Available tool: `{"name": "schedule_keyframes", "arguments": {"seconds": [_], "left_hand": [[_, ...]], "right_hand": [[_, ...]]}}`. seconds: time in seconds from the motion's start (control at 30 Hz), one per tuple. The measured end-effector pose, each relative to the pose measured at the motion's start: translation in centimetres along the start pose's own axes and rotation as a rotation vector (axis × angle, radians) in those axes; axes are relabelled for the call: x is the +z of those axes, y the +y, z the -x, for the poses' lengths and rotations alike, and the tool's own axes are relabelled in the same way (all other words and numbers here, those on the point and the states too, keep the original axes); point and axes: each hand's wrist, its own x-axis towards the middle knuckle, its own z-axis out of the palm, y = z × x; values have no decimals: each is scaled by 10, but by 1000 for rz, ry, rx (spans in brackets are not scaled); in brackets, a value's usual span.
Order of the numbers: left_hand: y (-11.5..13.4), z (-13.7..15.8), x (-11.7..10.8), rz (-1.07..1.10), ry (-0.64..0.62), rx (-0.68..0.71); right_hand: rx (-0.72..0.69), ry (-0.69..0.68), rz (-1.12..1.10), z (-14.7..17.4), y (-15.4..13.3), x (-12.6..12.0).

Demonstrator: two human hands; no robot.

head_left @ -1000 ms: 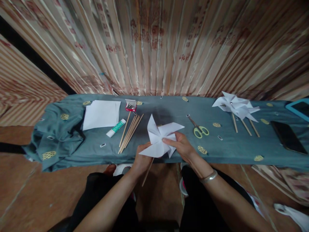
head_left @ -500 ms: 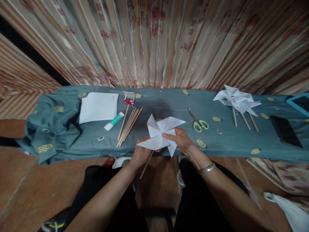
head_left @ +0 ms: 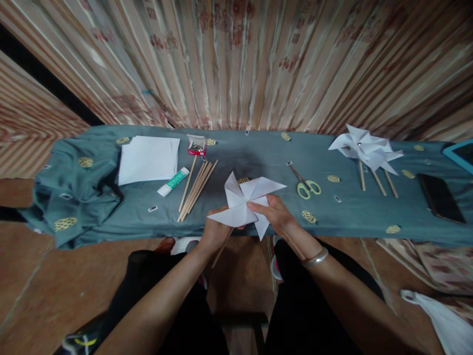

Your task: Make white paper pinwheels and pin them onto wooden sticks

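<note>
A white paper pinwheel (head_left: 236, 213) is held between my two hands over the front edge of the cloth-covered table. My right hand (head_left: 276, 213) pinches it, the thumb pressing on its centre and the fingers behind the blades. Behind the pinwheel, my left hand (head_left: 216, 230) is closed, its fingers mostly hidden by the paper. A thin wooden stick (head_left: 220, 252) slants down from under the pinwheel beside that hand, apparently in its grasp. Whether a pin sits under my thumb I cannot see.
Left on the table (head_left: 273, 217) lie white paper sheets (head_left: 148, 160), a glue stick (head_left: 173, 181), several wooden sticks (head_left: 197, 192) and a red box of pins (head_left: 196, 147). Rightward are green-handled scissors (head_left: 305, 185), finished pinwheels (head_left: 365, 148), a dark phone (head_left: 439, 197) and a blue-edged device (head_left: 461, 155).
My hands keep the same grip on the pinwheel, and its blades have barely shifted. The camera view has tilted slightly.
</note>
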Motion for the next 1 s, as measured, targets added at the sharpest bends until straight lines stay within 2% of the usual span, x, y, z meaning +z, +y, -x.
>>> {"name": "schedule_keyframes", "arguments": {"seconds": [0.33,0.7,0.83,1.0], "left_hand": [[4,2,-5,-46,2,-5],[-6,12,10,348,46,-183],[-8,19,10,371,-4,-212],[-6,24,11,369,2,-208]], "right_hand": [[-25,18,24,2,2,4],[-27,-82,-26,5,-11,-3],[-5,-77,-26,4,-14,-5],[29,-104,-23,3,-17,-4]]}}
